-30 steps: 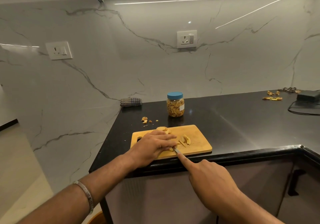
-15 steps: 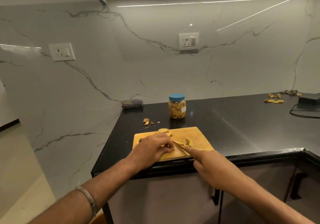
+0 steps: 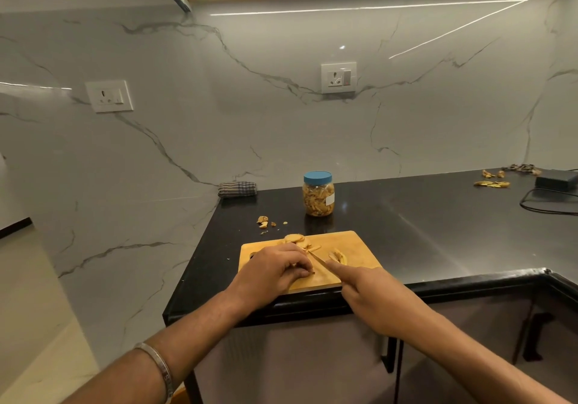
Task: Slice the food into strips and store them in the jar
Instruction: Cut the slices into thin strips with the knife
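Left hand (image 3: 278,267) is curling over food on the cutting board (image 3: 350,244); right hand (image 3: 372,294) is gripping the knife (image 3: 319,260), forefinger along the blade. Cut strips (image 3: 337,256) are lying mid-board. Lidded jar (image 3: 318,193) is standing just behind the board.

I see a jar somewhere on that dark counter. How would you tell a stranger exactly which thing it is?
Start at the black countertop and find the wooden cutting board at its front edge. Just behind the board stands the jar, upright and apart from it. It is the only clear container there, with a blue lid, packed with pale yellow strips.
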